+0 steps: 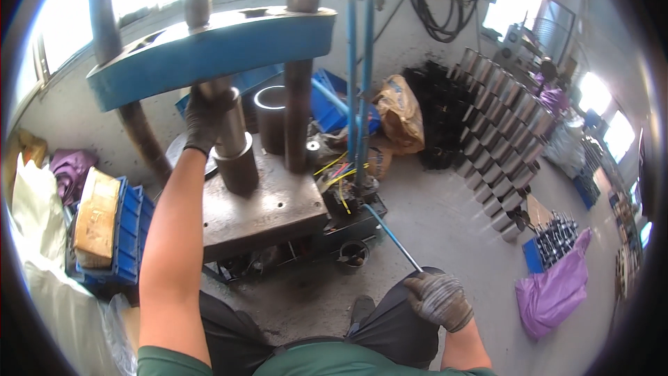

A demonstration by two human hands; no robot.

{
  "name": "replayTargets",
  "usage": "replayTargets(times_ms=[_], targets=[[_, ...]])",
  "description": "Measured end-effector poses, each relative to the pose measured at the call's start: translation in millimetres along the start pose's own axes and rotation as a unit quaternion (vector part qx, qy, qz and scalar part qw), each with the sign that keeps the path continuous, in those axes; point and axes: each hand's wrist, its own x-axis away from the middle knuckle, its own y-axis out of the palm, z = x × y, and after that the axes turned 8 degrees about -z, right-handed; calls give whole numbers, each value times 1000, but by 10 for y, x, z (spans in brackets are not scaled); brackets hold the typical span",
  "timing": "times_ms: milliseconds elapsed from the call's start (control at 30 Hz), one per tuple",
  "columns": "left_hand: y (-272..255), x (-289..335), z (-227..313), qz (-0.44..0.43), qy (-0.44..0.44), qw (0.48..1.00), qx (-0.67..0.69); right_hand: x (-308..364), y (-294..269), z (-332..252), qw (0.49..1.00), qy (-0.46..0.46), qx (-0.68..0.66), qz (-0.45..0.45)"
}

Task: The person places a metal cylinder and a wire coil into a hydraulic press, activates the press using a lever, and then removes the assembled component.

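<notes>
A blue press [223, 52] with thick steel columns stands in front of me on the left. On its steel bed [271, 212], a shiny metal cylinder [231, 132] stands upright in a wider dark collar [239, 170], under the press's ram [217, 85]. My left hand [202, 122], in a dark glove, is closed against the cylinder's left side near the top; its fingertips are partly hidden. Lower right, my right hand [442, 299], in a grey glove, is wrapped round the end of a thin blue lever [393, 233] that runs to the valve fittings beside the bed.
Behind the bed stands a dark ring-topped cylinder [271, 115]. Stacked metal sleeves [497, 139] rise at the right, near a purple bag [554, 292] and a blue bin of shiny parts [550, 244]. Blue crates [132, 233] stand at left. A small bucket [353, 254] sits below the bed.
</notes>
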Motion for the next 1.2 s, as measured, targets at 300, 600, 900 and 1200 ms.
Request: replayTargets(times_ms=[300,600,900,1200], targets=[[453,243,583,41,-114,941,-317,51,-96,47,1000,7,-6,-16],[60,208,244,12,-27,967,-253,-892,-766,152,909,-147,36,388],[427,192,652,-37,-93,907,-409,-2085,-1684,349,866,-144,40,478],[547,302,1132,-105,231,717,-649,-2274,-1708,398,900,-106,-23,421]])
